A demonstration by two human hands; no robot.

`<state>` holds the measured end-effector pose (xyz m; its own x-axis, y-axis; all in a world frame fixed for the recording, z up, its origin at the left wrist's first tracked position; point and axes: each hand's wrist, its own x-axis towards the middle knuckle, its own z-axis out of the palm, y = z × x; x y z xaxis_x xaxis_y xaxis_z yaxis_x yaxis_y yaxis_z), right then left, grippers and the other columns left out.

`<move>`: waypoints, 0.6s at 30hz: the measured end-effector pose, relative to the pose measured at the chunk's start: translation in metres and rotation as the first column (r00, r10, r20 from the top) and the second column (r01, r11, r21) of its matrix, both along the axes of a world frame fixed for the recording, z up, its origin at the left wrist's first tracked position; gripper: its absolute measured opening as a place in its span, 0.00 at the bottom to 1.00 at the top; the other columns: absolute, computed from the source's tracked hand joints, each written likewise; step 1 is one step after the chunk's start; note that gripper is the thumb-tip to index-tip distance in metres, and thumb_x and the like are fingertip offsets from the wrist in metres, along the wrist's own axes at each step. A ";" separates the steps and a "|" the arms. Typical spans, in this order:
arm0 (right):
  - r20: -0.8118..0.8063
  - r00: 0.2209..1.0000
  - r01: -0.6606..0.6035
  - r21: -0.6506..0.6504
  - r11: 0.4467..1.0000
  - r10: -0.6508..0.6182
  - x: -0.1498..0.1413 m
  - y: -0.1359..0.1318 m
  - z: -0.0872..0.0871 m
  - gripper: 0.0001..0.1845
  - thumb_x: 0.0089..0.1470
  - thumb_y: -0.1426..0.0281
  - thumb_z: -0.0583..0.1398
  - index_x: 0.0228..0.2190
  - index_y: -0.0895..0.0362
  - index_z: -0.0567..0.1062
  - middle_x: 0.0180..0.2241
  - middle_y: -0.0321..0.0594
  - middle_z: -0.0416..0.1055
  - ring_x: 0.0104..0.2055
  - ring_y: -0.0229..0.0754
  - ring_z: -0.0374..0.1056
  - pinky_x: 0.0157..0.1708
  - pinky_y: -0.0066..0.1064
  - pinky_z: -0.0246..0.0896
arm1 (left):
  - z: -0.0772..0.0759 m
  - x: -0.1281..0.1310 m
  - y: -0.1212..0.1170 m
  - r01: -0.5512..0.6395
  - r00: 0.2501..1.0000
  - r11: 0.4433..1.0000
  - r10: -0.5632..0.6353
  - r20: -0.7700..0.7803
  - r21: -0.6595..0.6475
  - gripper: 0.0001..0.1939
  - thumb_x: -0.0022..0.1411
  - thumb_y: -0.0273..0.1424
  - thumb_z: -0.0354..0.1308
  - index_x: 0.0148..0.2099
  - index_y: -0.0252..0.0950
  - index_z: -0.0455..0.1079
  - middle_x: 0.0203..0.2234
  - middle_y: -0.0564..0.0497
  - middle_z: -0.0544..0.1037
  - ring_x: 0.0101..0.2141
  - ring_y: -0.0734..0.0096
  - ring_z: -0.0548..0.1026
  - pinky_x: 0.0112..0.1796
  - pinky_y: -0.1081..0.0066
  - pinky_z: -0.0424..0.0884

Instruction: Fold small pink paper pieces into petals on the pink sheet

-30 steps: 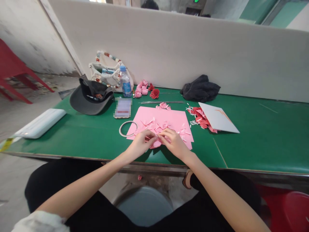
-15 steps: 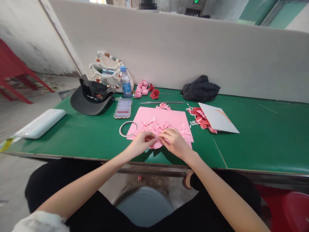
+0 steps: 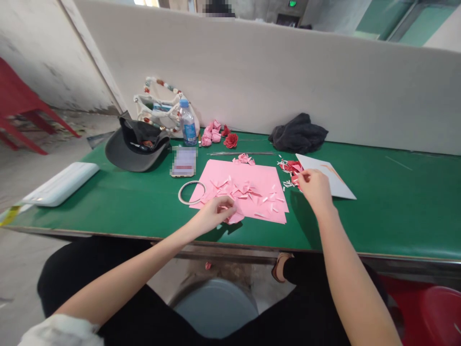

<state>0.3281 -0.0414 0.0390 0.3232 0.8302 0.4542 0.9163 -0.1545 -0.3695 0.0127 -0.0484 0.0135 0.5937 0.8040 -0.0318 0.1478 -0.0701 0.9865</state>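
My left hand (image 3: 220, 211) is closed in a pinch on a piece of pink paper (image 3: 236, 217), just in front of the pink sheets. My right hand (image 3: 315, 187) hovers at the pile of red paper pieces (image 3: 290, 166), thumb and fingers pinched together. What they hold, if anything, is too small to make out. Small white strips (image 3: 288, 184) lie scattered beside that pile. Between my hands, folded pink paper pieces (image 3: 241, 189) rest on stacked pink sheets (image 3: 266, 174). A roll of tape (image 3: 192, 192) lies flat at the sheets' left edge.
On the green table (image 3: 389, 206) stand a water bottle (image 3: 188, 125), a beaded bag (image 3: 158, 108) and a dark cap (image 3: 139, 149). A phone (image 3: 183, 161), paper flowers (image 3: 230, 140), thin wires (image 3: 245, 153), black cloth (image 3: 300, 133) and a white board (image 3: 329, 178) lie there too.
My right hand has left my left hand and moved right to the red paper pile. My left hand stays in nearly the same place with the pink paper.
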 end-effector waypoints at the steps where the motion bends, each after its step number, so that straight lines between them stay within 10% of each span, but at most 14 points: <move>1: 0.006 0.996 0.084 -0.078 0.993 -0.084 0.011 0.000 0.000 0.09 0.51 0.71 0.55 0.25 0.59 0.75 0.27 0.46 0.72 0.29 0.45 0.66 0.31 0.34 0.57 | 0.000 0.000 0.000 -0.002 1.000 1.000 0.002 -0.001 -0.003 0.11 0.56 0.36 0.58 0.35 0.33 0.68 0.24 0.54 0.70 0.22 0.76 0.70 0.25 0.76 0.66; 5: 0.082 0.976 0.214 -0.263 0.941 -0.199 0.034 0.001 -0.005 0.11 0.49 0.71 0.55 0.22 0.60 0.76 0.24 0.50 0.73 0.30 0.49 0.68 0.31 0.36 0.56 | 0.001 -0.001 0.000 -0.004 1.000 1.000 0.004 0.005 -0.022 0.12 0.57 0.37 0.58 0.36 0.32 0.68 0.20 0.55 0.69 0.22 0.76 0.69 0.25 0.77 0.65; 12: -0.207 0.978 -0.011 -0.038 0.999 0.002 0.009 0.006 -0.005 0.10 0.51 0.71 0.56 0.32 0.61 0.76 0.32 0.49 0.75 0.32 0.46 0.72 0.36 0.37 0.64 | -0.001 -0.001 0.002 -0.020 0.995 1.000 0.021 0.097 -0.009 0.11 0.57 0.35 0.58 0.40 0.34 0.67 0.21 0.56 0.71 0.21 0.78 0.68 0.25 0.77 0.66; 14: -0.498 0.844 -0.238 -0.012 0.971 0.200 -0.021 0.003 -0.006 0.13 0.52 0.63 0.58 0.34 0.60 0.74 0.31 0.46 0.75 0.27 0.42 0.72 0.32 0.36 0.67 | -0.002 0.001 0.003 -0.046 0.991 0.999 0.047 0.123 -0.016 0.11 0.58 0.34 0.58 0.41 0.34 0.66 0.21 0.56 0.71 0.20 0.79 0.67 0.26 0.77 0.66; 18: -0.858 0.391 -0.672 -0.018 0.740 0.333 -0.089 -0.013 -0.013 0.19 0.48 0.56 0.62 0.36 0.58 0.72 0.29 0.42 0.75 0.28 0.41 0.73 0.30 0.34 0.70 | 0.000 0.003 0.003 -0.125 0.977 0.991 0.131 0.166 -0.042 0.12 0.57 0.33 0.59 0.41 0.33 0.66 0.22 0.55 0.72 0.22 0.78 0.69 0.27 0.77 0.68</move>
<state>0.2387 -0.0541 0.0261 -0.1459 0.9875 -0.0593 0.2294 -0.0245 -0.9730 0.0161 -0.0454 0.0137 0.4851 0.8738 0.0332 -0.0146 -0.0299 0.9994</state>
